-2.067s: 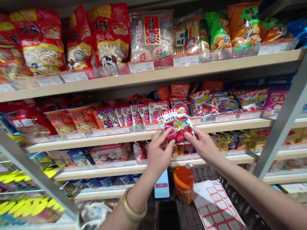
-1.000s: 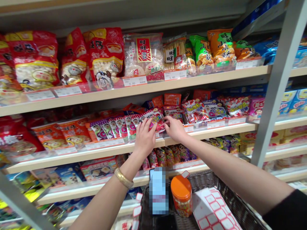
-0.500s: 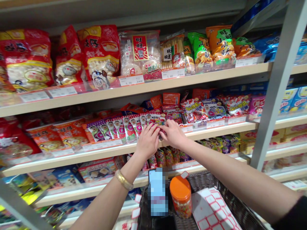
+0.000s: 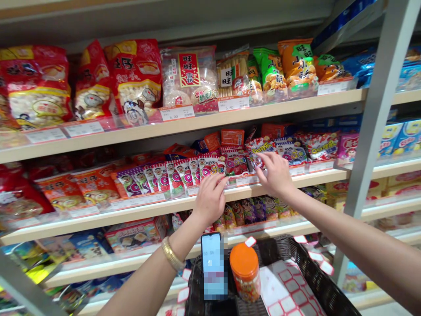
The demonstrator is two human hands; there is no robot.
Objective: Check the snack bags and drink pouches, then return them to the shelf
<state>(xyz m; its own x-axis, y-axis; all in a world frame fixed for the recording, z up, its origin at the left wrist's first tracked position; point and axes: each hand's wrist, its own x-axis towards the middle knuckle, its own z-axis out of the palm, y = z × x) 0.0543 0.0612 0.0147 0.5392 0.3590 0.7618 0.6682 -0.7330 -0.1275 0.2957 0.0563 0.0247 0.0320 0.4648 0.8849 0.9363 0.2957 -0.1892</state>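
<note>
Small gummy candy packets (image 4: pixel 161 179) stand in an overlapping row on the middle shelf. My left hand (image 4: pixel 210 196) rests at the shelf's front lip, its fingers stretched over the bottom of the row's rightmost packet (image 4: pixel 212 164). Farther right, my right hand (image 4: pixel 275 173) has its fingers spread in front of a red-and-white gummy packet (image 4: pixel 259 146); whether the fingertips touch it I cannot tell. Between the two hands, a dark red packet (image 4: pixel 234 161) leans back on the shelf. No packet is seen lifted in either hand.
Below my arms, a dark wicker basket (image 4: pixel 332 287) holds a phone (image 4: pixel 211 252), an orange-lidded jar (image 4: pixel 245 270) and red-outlined label sheets (image 4: pixel 292 287). Snack bags (image 4: pixel 134 81) fill the upper shelf (image 4: pixel 279 109). A grey upright post (image 4: pixel 371 131) stands at right.
My right hand has moved right, away from my left hand, to the red-and-white packet. My left hand has shifted slightly down and right from the packet row.
</note>
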